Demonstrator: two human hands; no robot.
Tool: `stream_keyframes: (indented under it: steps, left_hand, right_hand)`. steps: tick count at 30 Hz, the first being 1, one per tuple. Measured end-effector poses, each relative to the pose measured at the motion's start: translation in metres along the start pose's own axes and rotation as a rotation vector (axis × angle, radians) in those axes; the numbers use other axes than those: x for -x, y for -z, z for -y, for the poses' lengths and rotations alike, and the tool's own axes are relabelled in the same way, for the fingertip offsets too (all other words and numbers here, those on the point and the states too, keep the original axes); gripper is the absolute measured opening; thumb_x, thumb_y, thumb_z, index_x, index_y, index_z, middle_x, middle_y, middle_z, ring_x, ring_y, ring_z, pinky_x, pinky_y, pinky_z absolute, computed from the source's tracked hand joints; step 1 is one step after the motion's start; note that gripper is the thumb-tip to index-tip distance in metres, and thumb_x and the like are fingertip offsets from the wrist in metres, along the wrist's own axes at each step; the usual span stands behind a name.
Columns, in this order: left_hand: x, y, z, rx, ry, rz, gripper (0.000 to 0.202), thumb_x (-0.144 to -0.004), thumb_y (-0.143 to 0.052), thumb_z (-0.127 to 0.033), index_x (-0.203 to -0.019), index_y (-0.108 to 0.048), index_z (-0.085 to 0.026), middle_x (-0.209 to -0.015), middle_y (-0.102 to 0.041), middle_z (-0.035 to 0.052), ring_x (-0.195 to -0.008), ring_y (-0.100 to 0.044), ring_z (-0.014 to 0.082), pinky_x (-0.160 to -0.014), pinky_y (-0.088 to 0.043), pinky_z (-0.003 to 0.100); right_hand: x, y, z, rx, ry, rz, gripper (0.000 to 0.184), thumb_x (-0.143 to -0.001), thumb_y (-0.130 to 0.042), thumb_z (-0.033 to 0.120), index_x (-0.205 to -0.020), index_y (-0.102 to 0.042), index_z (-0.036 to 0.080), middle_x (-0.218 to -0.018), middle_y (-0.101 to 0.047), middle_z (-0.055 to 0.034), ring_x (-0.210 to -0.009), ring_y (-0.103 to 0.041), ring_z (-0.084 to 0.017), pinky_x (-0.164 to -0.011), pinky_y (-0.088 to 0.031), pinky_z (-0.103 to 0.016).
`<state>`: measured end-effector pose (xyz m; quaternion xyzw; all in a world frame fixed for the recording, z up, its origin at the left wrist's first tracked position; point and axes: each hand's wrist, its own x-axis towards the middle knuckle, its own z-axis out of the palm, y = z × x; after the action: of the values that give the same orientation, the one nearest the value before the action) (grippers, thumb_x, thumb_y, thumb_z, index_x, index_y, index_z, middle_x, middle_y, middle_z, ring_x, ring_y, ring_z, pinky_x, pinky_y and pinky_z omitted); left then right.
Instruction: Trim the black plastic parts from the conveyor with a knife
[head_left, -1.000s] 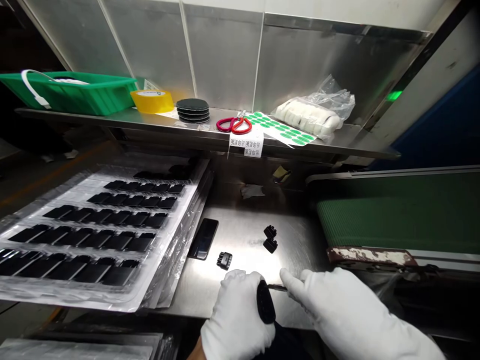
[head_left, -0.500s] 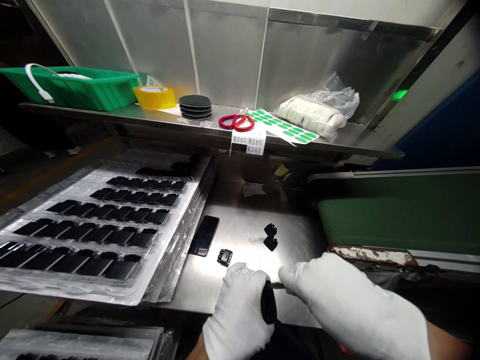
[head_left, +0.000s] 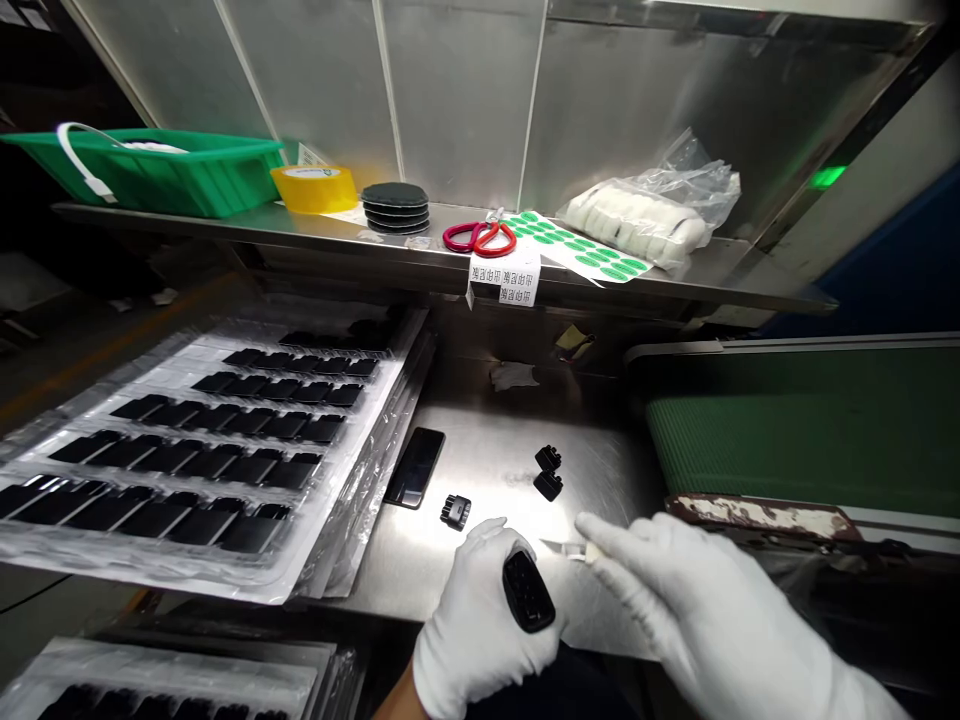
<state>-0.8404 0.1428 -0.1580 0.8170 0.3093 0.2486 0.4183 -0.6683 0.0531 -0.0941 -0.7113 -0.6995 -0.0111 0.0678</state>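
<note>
Our left hand [head_left: 480, 625] grips the black part [head_left: 528, 592]; our right hand [head_left: 675, 590] pinches a blade [head_left: 561, 547], which could slip and cut the glove.

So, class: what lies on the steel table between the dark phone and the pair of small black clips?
In the head view, one small black ribbed part lies between the phone and the clips; otherwise bare steel table.

Left hand [head_left: 480, 630]: gloved, gripping black key fob [head_left: 528, 591]
Right hand [head_left: 675, 590]: gloved, pinching small blade [head_left: 561, 547] beside fob
Tabletop [head_left: 487, 470]: three black clips, dark phone [head_left: 415, 467]
Left: tray [head_left: 187, 450] of black parts
</note>
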Motion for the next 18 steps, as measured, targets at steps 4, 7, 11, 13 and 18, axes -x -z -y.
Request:
stream_keyframes:
  steps: [4,7,11,13,18]
  left_hand:
    - [-0.003,-0.003,0.000,0.056,-0.031,-0.011,0.016,-0.067,-0.063,-0.018,-0.067,-0.047,-0.022,-0.057,-0.055,-0.0056,-0.053,-0.057,0.0130,-0.103,-0.042,0.045]
    - [-0.004,-0.005,-0.002,0.085,-0.087,-0.093,0.017,-0.063,-0.063,-0.017,-0.068,-0.048,-0.022,-0.057,-0.058,-0.0051,-0.059,-0.062,0.0157,-0.103,-0.042,0.048]
    - [-0.006,-0.007,-0.003,0.051,-0.127,-0.114,0.018,-0.063,-0.064,-0.017,-0.066,-0.047,-0.023,-0.057,-0.056,-0.0060,-0.066,-0.065,0.0166,-0.102,-0.043,0.046]
    - [-0.006,-0.007,-0.001,0.021,-0.135,-0.113,0.020,-0.063,-0.066,-0.018,-0.065,-0.047,-0.024,-0.057,-0.055,-0.0058,-0.072,-0.066,0.0181,-0.103,-0.043,0.047]
    - [-0.005,-0.010,0.009,-0.067,-0.177,-0.184,0.021,-0.060,-0.068,-0.020,-0.071,-0.051,-0.024,-0.072,-0.066,0.0001,-0.083,-0.068,0.0227,-0.105,-0.041,0.053]
  right_hand:
    - [0.009,-0.014,0.020,0.120,0.174,-0.095,0.041,-0.077,-0.055,0.019,-0.117,-0.062,0.021,-0.059,-0.062,0.0029,-0.036,-0.057,-0.018,-0.033,-0.032,-0.033]
    - [0.002,-0.009,0.034,0.143,0.165,0.055,0.053,-0.059,-0.057,0.008,-0.111,-0.066,0.015,-0.056,-0.063,0.0012,-0.033,-0.057,-0.020,-0.033,-0.015,-0.036]
    - [-0.010,0.005,0.043,0.106,0.057,0.473,0.057,-0.066,-0.054,0.004,-0.121,-0.061,0.020,-0.073,-0.072,-0.0028,-0.053,-0.070,-0.026,-0.036,-0.006,-0.035]
    - [-0.014,0.010,0.044,0.078,-0.003,0.573,0.053,-0.075,-0.052,0.006,-0.125,-0.058,0.022,-0.079,-0.073,-0.0039,-0.060,-0.072,-0.027,-0.037,-0.007,-0.034]
    - [-0.017,0.009,0.041,-0.030,-0.106,0.653,0.041,-0.089,-0.046,0.017,-0.128,-0.055,0.027,-0.090,-0.074,-0.0045,-0.070,-0.074,-0.030,-0.044,-0.009,-0.033]
